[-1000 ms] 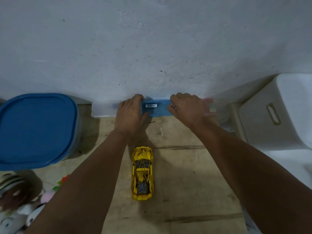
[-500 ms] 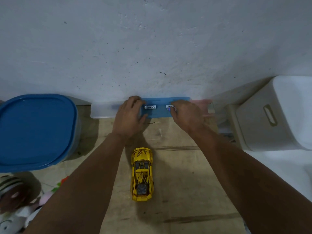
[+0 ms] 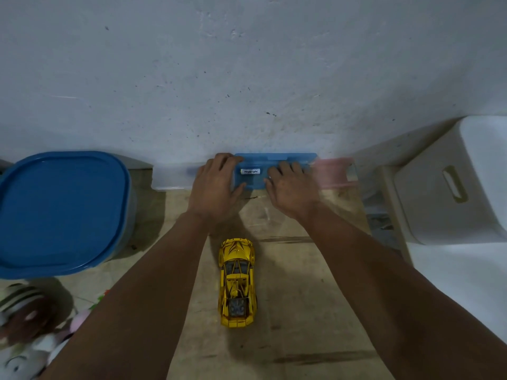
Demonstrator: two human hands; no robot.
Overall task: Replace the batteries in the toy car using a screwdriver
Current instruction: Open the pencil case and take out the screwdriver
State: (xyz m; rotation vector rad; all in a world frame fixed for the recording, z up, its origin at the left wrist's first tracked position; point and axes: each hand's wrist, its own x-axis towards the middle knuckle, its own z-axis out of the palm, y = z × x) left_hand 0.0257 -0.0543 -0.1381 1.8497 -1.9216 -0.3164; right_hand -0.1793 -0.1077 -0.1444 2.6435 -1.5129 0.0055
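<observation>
Both my hands are out at the wall, on the blue Heybright case [image 3: 274,167] that lies flat on the floor with its long axis running left to right along the wall's foot. My left hand [image 3: 216,185] grips the case's left end, fingers [image 3: 226,159] curled over the far edge. My right hand [image 3: 292,187] lies on the lid toward the right, fingers [image 3: 288,170] bent down onto it; whether they pinch a latch or only press, I cannot tell, since that side is blurred.

The yellow toy car [image 3: 238,281] sits behind my hands, nearer to me, between my forearms, wheels down, its long axis pointing from me toward the wall. It is apart from both hands and about equally near each.

I judge the case holds the screwdriver, so the coming move is to open it or draw it toward me. The wall blocks the far side. A clear box [image 3: 171,178] sits just left of the case, a pink blurred thing [image 3: 333,171] just right. Bare floor [image 3: 299,297] toward the car leaves room to pull it back.
</observation>
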